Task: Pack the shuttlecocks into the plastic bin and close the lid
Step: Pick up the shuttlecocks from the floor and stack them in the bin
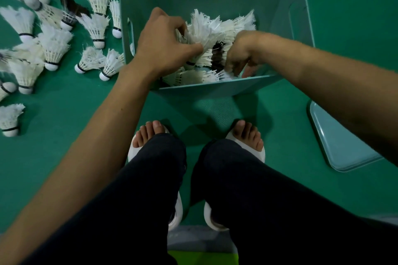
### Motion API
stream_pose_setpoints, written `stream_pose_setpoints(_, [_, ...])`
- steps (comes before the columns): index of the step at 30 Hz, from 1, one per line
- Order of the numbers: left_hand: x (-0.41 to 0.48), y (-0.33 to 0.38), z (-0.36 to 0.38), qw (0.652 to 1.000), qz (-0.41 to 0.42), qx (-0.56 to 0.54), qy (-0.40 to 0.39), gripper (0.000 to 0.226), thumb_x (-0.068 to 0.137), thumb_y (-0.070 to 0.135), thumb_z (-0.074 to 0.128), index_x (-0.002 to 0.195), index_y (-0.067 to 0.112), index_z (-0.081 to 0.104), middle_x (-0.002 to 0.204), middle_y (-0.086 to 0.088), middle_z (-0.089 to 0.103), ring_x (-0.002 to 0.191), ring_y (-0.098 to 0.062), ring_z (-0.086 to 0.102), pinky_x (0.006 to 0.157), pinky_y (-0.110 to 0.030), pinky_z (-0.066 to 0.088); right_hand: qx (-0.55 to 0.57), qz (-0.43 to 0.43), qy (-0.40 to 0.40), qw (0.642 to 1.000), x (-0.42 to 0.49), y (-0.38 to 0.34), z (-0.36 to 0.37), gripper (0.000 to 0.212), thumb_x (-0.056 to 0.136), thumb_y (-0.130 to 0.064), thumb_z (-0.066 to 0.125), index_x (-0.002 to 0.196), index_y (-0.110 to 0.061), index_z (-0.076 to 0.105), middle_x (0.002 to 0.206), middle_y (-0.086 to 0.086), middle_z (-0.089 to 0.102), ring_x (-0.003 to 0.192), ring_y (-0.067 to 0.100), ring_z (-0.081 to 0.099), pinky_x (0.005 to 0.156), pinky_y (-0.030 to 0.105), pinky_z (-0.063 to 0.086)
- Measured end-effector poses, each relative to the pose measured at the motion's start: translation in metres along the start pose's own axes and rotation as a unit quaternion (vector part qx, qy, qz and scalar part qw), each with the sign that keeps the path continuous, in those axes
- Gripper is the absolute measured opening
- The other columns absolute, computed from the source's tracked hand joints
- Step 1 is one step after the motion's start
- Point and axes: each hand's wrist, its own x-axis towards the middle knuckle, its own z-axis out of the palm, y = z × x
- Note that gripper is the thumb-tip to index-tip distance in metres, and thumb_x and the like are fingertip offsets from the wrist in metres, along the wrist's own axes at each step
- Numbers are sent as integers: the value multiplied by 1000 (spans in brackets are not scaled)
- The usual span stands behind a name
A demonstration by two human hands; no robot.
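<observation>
The green floor (64, 157) carries everything. On it the plastic bin (215, 89) stands open just ahead of the person's sandalled feet, and the lid (336, 142) lies flat to its right, apart from it. Loose shuttlecocks (53, 49) are scattered left of the bin; a white heap of shuttlecocks (217, 26) lies inside. The left hand (163, 47) has its fingers curled into that heap's feathers, gripping them. The right hand (241, 54) reaches down among them, and I cannot tell whether its fingers hold anything.
</observation>
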Motion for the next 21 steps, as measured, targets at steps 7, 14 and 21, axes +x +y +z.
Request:
stream_pose_setpoints(7, [0,6,5,999,21,30,-15,34,74,47,76,92,19,68,105,-5,44,94,-18,46,78,-26,35,264,-208,194,922,-64,16,-40,29,90,-26,76,96,2,74,91,17,77,65,18,67,65,26,62])
stream_pose_setpoints(14, [1,4,9,997,23,58,-39,43,67,54,73,93,21,70,104,-4,47,92,-22,51,76,-29,39,65,-331,243,910,-57,4,-9,13,76,-34,86,83,-23,83,76,-11,75,61,-10,62,64,11,50])
stream_pose_setpoints(21, [-3,3,7,998,-1,52,-40,44,70,53,71,93,16,69,104,-4,47,90,-22,51,75,-30,36,22,-281,320,905,-65,11,-30,7,84,-16,77,82,-23,78,75,-12,70,64,-9,61,71,6,50])
